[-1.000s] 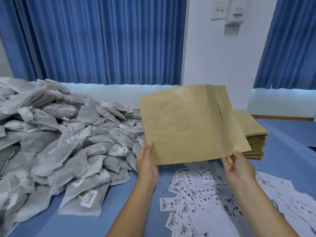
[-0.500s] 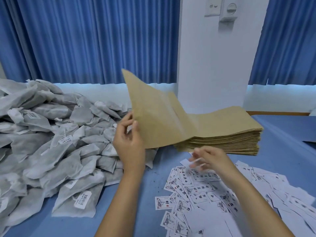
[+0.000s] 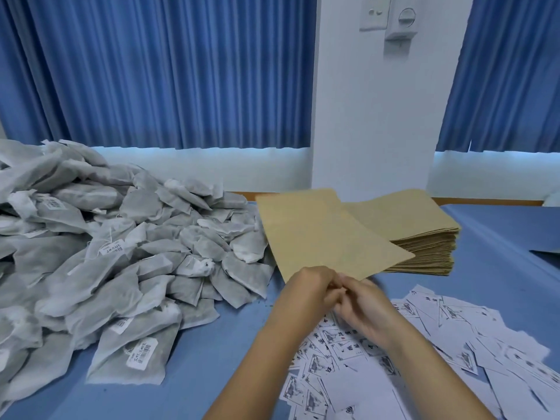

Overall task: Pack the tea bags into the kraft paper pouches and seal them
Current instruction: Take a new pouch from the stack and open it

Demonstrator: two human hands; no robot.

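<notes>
Both forearms reach in from the bottom edge and the hands meet mid-table. Left hand [image 3: 309, 291] has its back up and fingers curled in, right at the near edge of the brown pouch [image 3: 327, 237]. Right hand [image 3: 363, 309] is pressed against it, fingertips curled toward the left's. The fingertips are hidden, so I can't tell what either hand holds, if anything. The pouch lies tilted, its far side over the pouch stack [image 3: 424, 242], just beside the tea bag pile [image 3: 121, 253]. Printed slips [image 3: 439, 353] lie scattered under the right wrist on the blue table [image 3: 500, 268].
</notes>
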